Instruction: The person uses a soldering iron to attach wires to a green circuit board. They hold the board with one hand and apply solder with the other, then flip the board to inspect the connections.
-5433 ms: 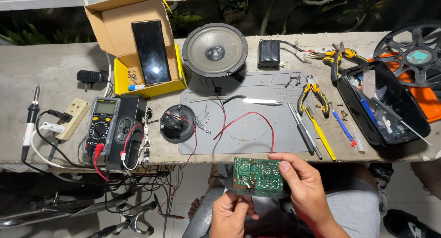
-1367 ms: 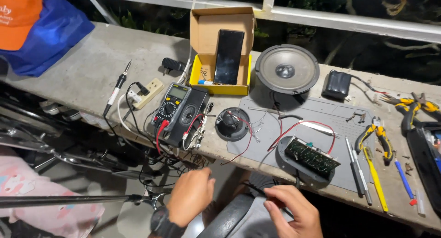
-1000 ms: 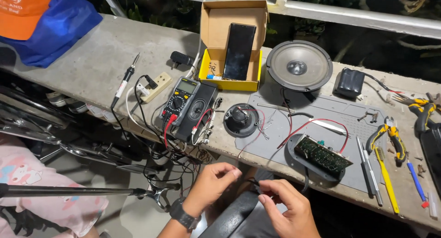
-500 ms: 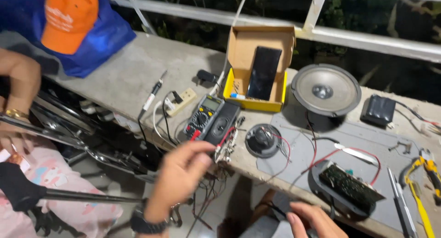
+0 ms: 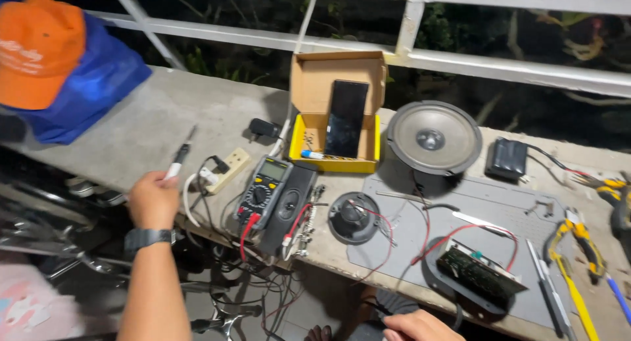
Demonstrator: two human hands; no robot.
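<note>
While the right hand (image 5: 411,326) lies low at the near edge of the frame, only partly in view, its fingers cannot be told as apart or together, and nothing shows in its grasp. Just beyond it a green circuit board (image 5: 478,275) rests tilted on a dark round base at the near edge of the grey work mat (image 5: 499,206), with red wires (image 5: 460,239) running off it across the mat.

The left hand (image 5: 152,197), a dark watch (image 5: 148,238) on its wrist, is out at the left edge of the concrete surface (image 5: 164,124). Its fingers are clamped together around the handle of a soldering iron (image 5: 179,158), whose thin tip points up and away over the surface.

Just to the right of that hand: a beige power strip (image 5: 227,171) with a plug in it, then a multimeter (image 5: 263,192) lying beside a black box, red leads trailing over the edge. A small round speaker part (image 5: 353,217) sits near the mat's left side.

Farther back: an open cardboard box (image 5: 338,111) with yellow inner walls holding a dark phone (image 5: 343,117); a large round speaker (image 5: 434,138) to its right; a black battery pack (image 5: 507,159) beyond that. Yellow-handled pliers (image 5: 578,239) lie at far right. Far left, an orange cap (image 5: 38,51) sits on blue cloth (image 5: 98,84). A white railing (image 5: 460,58) runs behind.
</note>
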